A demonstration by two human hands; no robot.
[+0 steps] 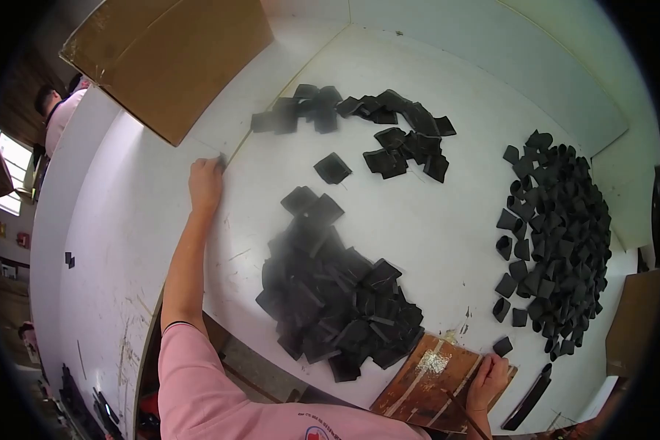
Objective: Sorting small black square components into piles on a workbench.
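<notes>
My left hand (206, 182) rests at the seam of the white table on the left, its fingers curled together. A small dark patch shows at its fingertips, too blurred to name. My right hand (489, 378) is closed over the right side of a worn brown wooden board (407, 389); what its fingers hold is hidden. Beside its fingertips lies a small black tube piece (502, 346). A thin brown stick (460, 408) slants across the board by the right wrist. Whitish residue (433, 361) is crusted on the board's upper part.
Flat black square pieces are heaped in the middle (337, 293), with looser groups behind (411, 139). Small black tubes (557, 235) are piled at the right. A cardboard box (172, 59) stands far left. A long black strip (528, 397) lies right of the board.
</notes>
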